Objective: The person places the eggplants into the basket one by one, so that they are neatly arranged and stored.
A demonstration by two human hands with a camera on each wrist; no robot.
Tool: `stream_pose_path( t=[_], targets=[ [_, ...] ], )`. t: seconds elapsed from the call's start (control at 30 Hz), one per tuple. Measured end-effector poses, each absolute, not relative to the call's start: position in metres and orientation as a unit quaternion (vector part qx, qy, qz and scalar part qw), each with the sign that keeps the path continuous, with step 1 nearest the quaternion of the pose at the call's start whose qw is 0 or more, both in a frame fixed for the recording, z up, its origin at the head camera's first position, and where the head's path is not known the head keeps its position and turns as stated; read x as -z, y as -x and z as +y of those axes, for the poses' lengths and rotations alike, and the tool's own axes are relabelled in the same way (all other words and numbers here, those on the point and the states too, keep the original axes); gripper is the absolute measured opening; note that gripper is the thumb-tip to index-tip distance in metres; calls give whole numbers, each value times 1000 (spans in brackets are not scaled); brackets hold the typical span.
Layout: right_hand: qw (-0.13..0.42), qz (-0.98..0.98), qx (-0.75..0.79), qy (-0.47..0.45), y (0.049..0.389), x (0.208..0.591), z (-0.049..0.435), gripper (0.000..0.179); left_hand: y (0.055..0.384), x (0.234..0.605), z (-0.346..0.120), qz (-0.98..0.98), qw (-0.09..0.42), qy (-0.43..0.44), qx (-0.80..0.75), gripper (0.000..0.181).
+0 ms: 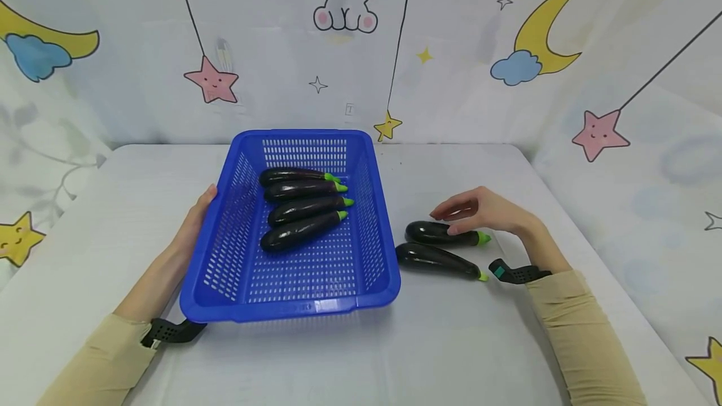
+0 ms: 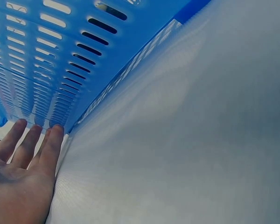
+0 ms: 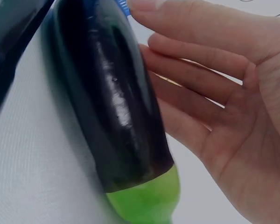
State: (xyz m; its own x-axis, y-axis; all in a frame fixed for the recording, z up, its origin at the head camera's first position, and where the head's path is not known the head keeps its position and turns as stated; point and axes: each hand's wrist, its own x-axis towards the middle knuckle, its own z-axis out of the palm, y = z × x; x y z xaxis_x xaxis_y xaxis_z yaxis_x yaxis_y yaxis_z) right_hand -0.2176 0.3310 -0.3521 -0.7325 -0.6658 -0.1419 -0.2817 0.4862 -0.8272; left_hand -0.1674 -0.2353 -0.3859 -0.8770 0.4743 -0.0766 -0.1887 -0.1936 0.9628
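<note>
A blue plastic basket [image 1: 304,309] with slotted walls holds several dark eggplants [image 1: 304,208] with green stems. My left hand [image 1: 194,224] is at the basket's left side; in the left wrist view, the straight fingers of that hand [image 2: 28,172] touch the slotted wall. Right of the basket, two more eggplants lie side by side on the table. Over the farther eggplant [image 1: 437,234] hovers my right hand [image 1: 479,208], its fingers loosely bent and spread along the far side, the thumb above it. The nearer eggplant [image 1: 437,260] lies against the basket's right edge.
A white cloth covers the table [image 1: 462,331]. Behind and to the sides hang white curtains [image 1: 451,99] printed with stars, moons and a bear. A black band [image 1: 516,272] sits on my right wrist, and another band [image 1: 175,331] on my left.
</note>
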Motion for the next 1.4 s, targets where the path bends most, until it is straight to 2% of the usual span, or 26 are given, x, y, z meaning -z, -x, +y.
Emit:
stream_pose_path(
  t=[0.2,1.4],
  targets=[
    [249,833,407,280,219,358,328,42,167,387,-235,600,215,-115,-762,77],
    [243,853,373,272,216,357,322,40,167,386,-236,597,216,-116,-764,76]
  ],
)
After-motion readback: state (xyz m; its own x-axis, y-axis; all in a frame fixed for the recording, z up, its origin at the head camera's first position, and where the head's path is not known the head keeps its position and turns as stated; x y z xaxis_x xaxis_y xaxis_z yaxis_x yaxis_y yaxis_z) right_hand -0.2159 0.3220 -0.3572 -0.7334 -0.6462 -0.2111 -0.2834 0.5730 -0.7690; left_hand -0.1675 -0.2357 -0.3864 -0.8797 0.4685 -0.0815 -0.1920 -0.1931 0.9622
